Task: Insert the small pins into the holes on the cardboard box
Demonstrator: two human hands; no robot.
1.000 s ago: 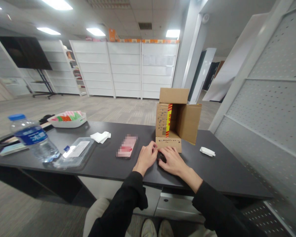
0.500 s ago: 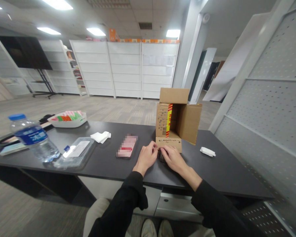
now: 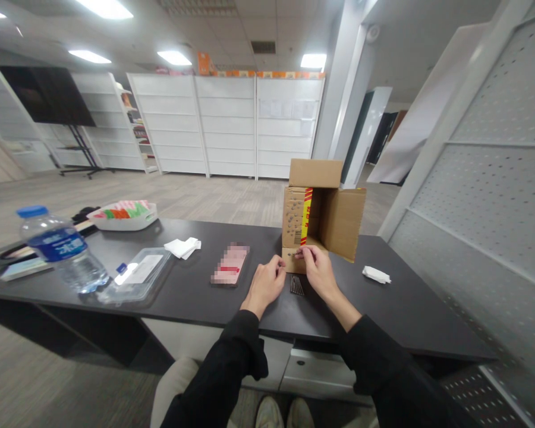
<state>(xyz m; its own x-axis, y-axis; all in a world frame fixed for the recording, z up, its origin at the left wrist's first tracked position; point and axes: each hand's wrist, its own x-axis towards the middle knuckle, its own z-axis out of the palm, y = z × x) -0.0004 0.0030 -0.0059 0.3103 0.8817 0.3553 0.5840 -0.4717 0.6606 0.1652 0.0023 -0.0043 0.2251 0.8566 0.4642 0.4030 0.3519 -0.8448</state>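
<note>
A single view, from a camera worn on the person's head, looking forward and slightly down across a dark table (image 3: 383, 309). The person's own sleeves rise from six o'clock, and both hands sit close, just below centre. An open box (image 3: 323, 208) stands near, toward one o'clock. White shelves (image 3: 225, 125) lie far off at twelve o'clock. Shoes show at the bottom edge. The wide lens bends the edges.

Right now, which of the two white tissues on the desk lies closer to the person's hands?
The crumpled tissue right of the cardboard box, just beyond the right hand. The folded tissue lies farther off to the left, past the phone.
</note>
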